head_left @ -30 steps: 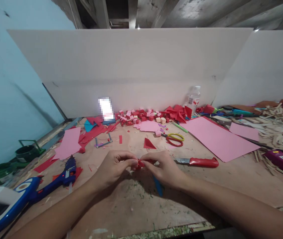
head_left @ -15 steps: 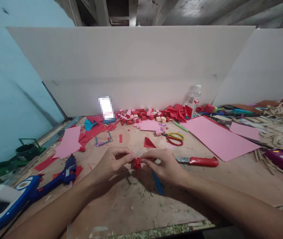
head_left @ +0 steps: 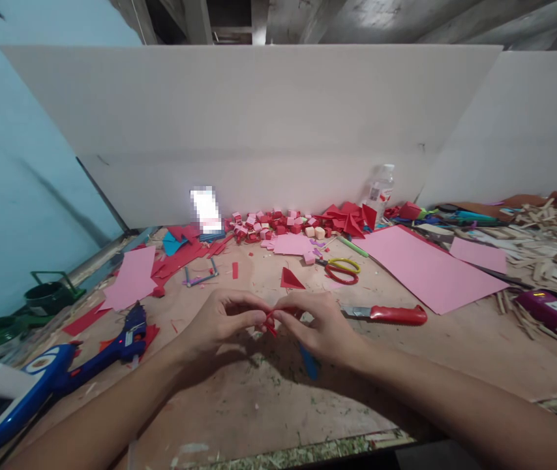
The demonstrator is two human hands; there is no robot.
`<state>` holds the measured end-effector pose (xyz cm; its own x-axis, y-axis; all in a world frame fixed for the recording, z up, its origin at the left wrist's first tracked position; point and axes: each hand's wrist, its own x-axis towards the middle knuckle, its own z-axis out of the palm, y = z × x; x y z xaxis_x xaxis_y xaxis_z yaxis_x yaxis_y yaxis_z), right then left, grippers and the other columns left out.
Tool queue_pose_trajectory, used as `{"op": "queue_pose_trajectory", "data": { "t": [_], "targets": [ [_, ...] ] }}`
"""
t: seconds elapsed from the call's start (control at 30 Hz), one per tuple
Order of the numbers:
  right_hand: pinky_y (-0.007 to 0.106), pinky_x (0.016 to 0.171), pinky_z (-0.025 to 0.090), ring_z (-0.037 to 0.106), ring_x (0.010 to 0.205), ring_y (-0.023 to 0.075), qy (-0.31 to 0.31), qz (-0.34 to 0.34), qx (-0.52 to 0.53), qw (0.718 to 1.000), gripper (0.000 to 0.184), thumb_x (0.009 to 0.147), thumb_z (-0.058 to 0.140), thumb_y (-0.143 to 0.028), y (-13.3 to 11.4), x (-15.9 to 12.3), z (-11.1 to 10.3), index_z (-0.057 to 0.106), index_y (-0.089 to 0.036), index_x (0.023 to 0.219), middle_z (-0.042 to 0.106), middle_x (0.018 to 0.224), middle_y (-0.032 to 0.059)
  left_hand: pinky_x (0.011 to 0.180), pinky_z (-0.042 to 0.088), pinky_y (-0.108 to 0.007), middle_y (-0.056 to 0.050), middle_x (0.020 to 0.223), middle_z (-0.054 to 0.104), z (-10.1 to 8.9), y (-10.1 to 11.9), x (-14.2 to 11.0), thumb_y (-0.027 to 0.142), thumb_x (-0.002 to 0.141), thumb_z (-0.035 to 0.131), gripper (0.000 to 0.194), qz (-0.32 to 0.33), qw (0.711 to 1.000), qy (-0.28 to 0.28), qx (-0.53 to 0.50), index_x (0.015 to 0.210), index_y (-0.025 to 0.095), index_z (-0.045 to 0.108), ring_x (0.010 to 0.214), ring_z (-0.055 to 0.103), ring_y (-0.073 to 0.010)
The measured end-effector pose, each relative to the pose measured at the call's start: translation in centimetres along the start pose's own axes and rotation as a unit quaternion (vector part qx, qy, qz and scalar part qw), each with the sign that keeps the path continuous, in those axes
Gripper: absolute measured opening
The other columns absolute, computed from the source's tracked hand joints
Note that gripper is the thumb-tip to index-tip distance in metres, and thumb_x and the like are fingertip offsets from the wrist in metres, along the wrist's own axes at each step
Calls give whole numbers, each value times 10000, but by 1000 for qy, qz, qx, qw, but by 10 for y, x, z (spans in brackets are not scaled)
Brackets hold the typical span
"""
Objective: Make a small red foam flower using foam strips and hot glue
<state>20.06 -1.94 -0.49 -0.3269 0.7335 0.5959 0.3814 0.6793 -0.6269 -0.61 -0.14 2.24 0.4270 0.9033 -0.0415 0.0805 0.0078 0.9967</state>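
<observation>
My left hand (head_left: 220, 323) and my right hand (head_left: 320, 326) meet over the middle of the wooden table (head_left: 269, 398). Both pinch a small folded piece of red paper (head_left: 269, 319) between thumb and fingertips, held just above the tabletop. A blue stick-like object (head_left: 310, 363) shows below my right hand; whether the hand holds it is unclear. A red paper triangle (head_left: 291, 279) lies just beyond my hands.
A red-handled utility knife (head_left: 386, 314) lies right of my right hand. Scissors (head_left: 341, 269), pink sheets (head_left: 425, 267), a heap of small red and pink cubes (head_left: 278, 227) and a bottle (head_left: 380, 189) lie farther back. A blue glue gun (head_left: 112, 346) rests at left, wood sticks (head_left: 547, 251) at right.
My fingers have worked the red paper, which now looks flatter and thinner between the fingertips. The view has tilted slightly down. Both hands stay in the same place.
</observation>
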Motion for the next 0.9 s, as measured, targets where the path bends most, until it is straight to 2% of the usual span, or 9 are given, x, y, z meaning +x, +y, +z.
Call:
{"op": "queue_pose_trajectory", "data": {
  "t": [0.13,0.27,0.47,0.7,0.9],
  "targets": [
    [259,674,495,660,668,151,14,4,-14,1000,183,965,610,-253,0,0,2,740,-185,856,758,771,34,571,535,-261,-77,777,773,2,-2,2,282,659,842,180,5,1000,-7,-2,795,167,817,667,669,-181],
    [261,642,475,632,630,149,30,24,-19,999,220,954,625,-276,1,-1,7,737,-180,791,738,712,33,502,495,-244,-52,682,743,3,-4,2,258,638,852,153,-8,999,4,-35,755,169,808,563,629,-153],
    [247,593,455,618,615,146,15,70,6,997,245,944,633,-313,0,-3,9,757,-173,786,735,697,36,495,490,-251,-49,632,703,3,-1,-4,346,679,866,232,-64,996,-3,-59,794,150,816,549,612,-157],
    [248,584,454,612,586,143,4,50,20,999,258,951,618,-301,-2,-4,10,765,-147,806,744,706,58,556,470,-243,-40,632,707,1,-6,3,309,654,877,163,8,999,-2,-38,663,165,802,594,591,-151],
    [239,649,489,663,673,145,-22,24,40,999,184,948,621,-240,-7,-4,5,787,-160,956,778,817,58,593,465,-246,-49,642,714,-7,-10,9,319,692,861,180,34,999,-18,-35,649,156,798,612,592,-154]
  ]
}}
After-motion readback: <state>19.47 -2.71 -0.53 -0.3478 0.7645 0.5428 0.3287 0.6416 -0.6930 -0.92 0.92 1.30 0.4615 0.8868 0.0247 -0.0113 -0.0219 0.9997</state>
